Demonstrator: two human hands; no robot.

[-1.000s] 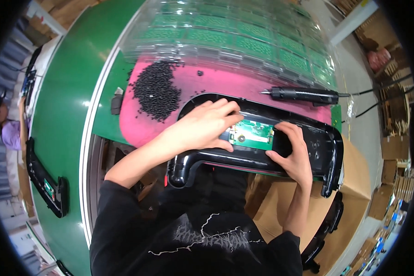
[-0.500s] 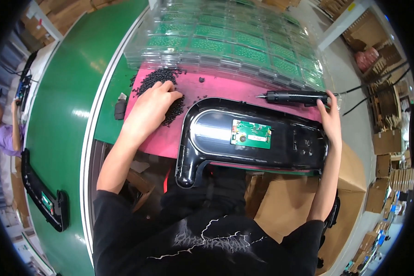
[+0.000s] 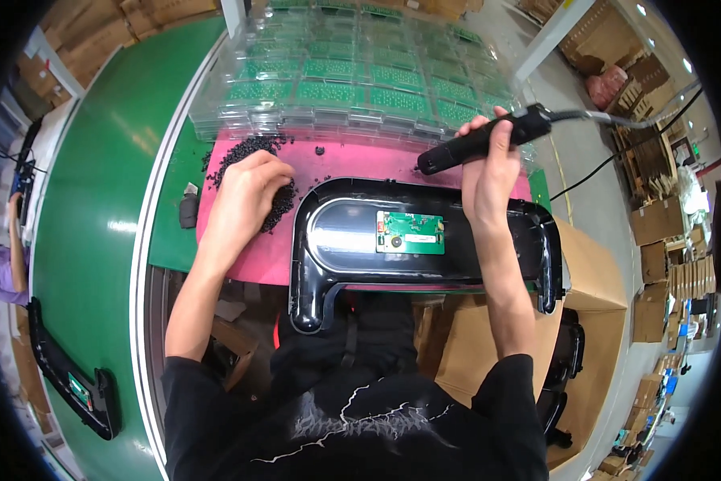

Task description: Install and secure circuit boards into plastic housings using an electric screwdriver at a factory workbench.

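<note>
The rectangular green circuit board (image 3: 411, 232) sits in the glossy black plastic shell (image 3: 424, 267), fastening seemingly left to do; the left hand (image 3: 248, 192) curls, grip unclear, at small black screw-like pieces (image 3: 244, 150), the right hand (image 3: 491, 164) gripping a black cylindrical screwdriver (image 3: 452, 154).

The black housing (image 3: 408, 268) looks like smooth, high-gloss plastic, the corded tool (image 3: 459, 151) like duller plastic, and the trays (image 3: 336, 94) like clear, shiny plastic. The pink mat (image 3: 364, 163) is matt, the heap of small black pieces (image 3: 248, 147) rough and grainy. The cardboard box (image 3: 484, 345) and cloth shirt (image 3: 360, 453) look dull.
</note>
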